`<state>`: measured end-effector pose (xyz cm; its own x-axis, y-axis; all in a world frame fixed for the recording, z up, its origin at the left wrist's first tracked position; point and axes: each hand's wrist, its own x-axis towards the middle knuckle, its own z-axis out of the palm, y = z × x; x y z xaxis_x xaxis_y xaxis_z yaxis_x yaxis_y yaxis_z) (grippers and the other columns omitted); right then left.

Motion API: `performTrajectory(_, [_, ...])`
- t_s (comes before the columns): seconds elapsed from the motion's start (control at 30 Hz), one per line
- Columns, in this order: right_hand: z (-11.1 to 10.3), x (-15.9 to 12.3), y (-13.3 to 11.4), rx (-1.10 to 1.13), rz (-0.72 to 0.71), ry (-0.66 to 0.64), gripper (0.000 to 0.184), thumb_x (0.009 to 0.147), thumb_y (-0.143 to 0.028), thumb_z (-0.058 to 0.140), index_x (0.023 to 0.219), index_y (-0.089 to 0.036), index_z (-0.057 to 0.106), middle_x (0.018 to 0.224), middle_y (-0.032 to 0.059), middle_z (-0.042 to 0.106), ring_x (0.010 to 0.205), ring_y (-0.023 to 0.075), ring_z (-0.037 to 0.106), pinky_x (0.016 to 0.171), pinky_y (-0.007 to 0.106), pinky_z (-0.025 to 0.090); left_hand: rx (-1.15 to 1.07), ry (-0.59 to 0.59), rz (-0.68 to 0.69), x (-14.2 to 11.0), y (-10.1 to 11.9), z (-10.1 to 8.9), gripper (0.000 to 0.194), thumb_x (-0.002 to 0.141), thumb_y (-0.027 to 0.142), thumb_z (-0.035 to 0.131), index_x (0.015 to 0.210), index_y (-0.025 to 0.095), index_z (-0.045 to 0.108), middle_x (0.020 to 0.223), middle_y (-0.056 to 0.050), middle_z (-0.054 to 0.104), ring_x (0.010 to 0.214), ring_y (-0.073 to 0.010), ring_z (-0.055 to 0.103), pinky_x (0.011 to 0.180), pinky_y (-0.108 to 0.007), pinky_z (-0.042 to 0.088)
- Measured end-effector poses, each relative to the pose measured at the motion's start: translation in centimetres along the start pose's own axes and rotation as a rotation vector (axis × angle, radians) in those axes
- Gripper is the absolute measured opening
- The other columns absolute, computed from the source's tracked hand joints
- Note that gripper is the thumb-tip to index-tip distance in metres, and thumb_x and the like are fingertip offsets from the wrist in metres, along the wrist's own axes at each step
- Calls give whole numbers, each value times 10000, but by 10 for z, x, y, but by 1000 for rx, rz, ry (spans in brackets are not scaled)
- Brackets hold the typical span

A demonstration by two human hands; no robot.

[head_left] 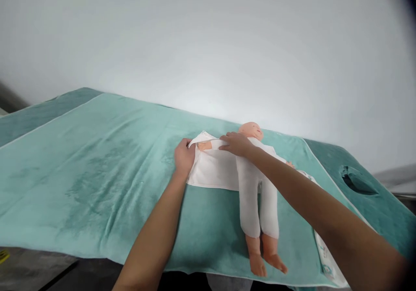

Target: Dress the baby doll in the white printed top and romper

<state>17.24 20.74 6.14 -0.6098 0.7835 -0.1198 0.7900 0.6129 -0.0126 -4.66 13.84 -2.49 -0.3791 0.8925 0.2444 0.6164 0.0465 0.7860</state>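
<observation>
A baby doll [249, 187] in a white outfit lies on its back on a green cover, its bare feet toward me. Under its outstretched arm a white cloth [216, 171] is spread flat. My left hand [184, 157] pinches the cloth's outer edge, with a corner lifted beside the doll's small hand [204, 145]. Across the doll's upper arm lies my right hand [236, 143], its fingers curled round the white sleeve. My right forearm passes over the doll's body and hides part of its side.
The green cover [97, 165] drapes a padded table with a hole [359, 182] at the right end. Printed white fabric [326, 256] lies by the right front edge, partly behind my right arm. A pale wall [208, 44] rises behind.
</observation>
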Motion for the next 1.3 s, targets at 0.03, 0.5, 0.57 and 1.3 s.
performTrajectory(0.03, [-3, 0, -4, -5, 12, -15, 412, 952, -514, 476, 1247, -246, 580, 1148, 126, 609, 1100, 322, 537, 841, 414, 415, 25, -4, 47, -2, 2, 2, 259, 943, 328, 442, 1065, 196, 629, 1021, -62, 688, 921, -206, 614, 800, -304, 438])
performTrajectory(0.5, [8, 25, -33, -131, -1, 18, 361, 929, -423, 511, 1182, -184, 607, 1138, 126, 640, 1056, 292, 590, 856, 402, 441, -458, -299, 436, -56, 54, 30, 171, 917, 306, 557, 907, 220, 704, 855, -31, 680, 784, -160, 617, 729, -299, 497])
performTrajectory(0.57, [14, 24, -33, -147, -23, 13, 366, 935, -387, 506, 1225, -180, 591, 1150, 138, 635, 1066, 293, 593, 868, 403, 435, -724, -326, 248, -57, 60, 22, 151, 873, 329, 612, 890, 213, 707, 760, -15, 661, 673, -139, 599, 649, -279, 495])
performTrajectory(1.3, [15, 18, -27, -163, 164, 52, 425, 917, -534, 542, 1106, -170, 650, 1112, 173, 683, 1059, 328, 588, 909, 467, 420, -52, -31, 252, -8, 39, 41, 161, 932, 274, 502, 1018, 222, 628, 1019, -82, 681, 980, -255, 619, 854, -367, 458])
